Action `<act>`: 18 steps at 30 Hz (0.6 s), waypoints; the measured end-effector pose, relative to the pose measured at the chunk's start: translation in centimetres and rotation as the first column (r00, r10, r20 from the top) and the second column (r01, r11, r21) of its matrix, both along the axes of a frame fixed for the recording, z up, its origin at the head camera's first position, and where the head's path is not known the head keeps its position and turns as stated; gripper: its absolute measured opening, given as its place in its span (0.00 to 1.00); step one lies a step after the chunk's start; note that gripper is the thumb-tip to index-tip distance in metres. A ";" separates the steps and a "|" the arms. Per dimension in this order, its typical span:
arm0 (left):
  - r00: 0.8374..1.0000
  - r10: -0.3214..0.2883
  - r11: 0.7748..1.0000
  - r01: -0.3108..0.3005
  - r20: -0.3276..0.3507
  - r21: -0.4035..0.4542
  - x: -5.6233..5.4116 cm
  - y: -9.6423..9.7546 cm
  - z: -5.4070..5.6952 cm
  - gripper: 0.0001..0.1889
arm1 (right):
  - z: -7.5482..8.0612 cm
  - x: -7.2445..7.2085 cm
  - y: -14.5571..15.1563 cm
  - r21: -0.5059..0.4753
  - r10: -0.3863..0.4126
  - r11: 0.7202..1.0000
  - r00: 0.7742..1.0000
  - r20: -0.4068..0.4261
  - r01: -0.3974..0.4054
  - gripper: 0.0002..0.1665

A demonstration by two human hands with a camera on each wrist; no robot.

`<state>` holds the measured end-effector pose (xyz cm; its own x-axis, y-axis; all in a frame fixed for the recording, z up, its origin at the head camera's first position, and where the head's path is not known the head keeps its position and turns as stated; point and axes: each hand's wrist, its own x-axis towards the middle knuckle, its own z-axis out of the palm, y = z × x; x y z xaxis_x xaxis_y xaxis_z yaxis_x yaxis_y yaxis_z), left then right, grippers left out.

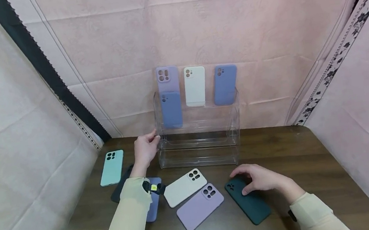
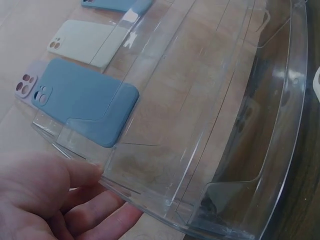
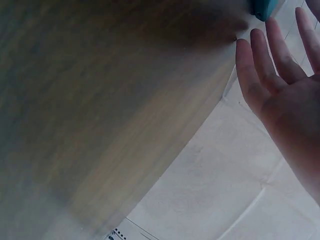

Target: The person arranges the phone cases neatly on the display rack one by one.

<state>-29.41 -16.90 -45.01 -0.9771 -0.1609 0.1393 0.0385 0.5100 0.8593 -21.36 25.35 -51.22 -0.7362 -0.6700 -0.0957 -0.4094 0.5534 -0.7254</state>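
My left hand (image 1: 145, 149) pinches the left side of a clear stepped display rack (image 1: 199, 163); in the left wrist view the thumb lies on the near side of the panel and the curled fingers behind it. Over a dark green phone case (image 1: 253, 207) lying on the table, my right hand (image 1: 262, 177) spreads its thumb and fingers around the camera end. In the right wrist view its fingers look fairly straight, with a corner of the green case (image 3: 263, 9) at the fingertips. On the rack stand a lilac case (image 1: 168, 80), a blue case (image 2: 82, 102) before it, a white case (image 1: 195, 85) and another blue case (image 1: 225, 84).
A white case (image 1: 183, 188) and a lilac case (image 1: 199, 210) lie mid-table. Left of them are a mint case (image 1: 112, 167), a dark case (image 1: 119, 189) and a blue case (image 1: 153, 208), the last two partly hidden by my left arm. Pale cloth walls (image 1: 196, 35) surround the wooden table (image 1: 304, 162).
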 end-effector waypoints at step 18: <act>1.000 0.018 1.000 -0.018 -0.012 0.002 0.1 0.1 -0.1 0.21 | -0.4 -0.1 -0.1 0.140 -0.031 0.990 1.000 -0.004 0.031 0.39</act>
<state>-29.36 -16.82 -45.13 -0.9722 -0.1791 0.1509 0.0396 0.5093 0.8597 -21.49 25.23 -51.58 -0.7565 -0.6270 -0.1859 -0.3919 0.6621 -0.6388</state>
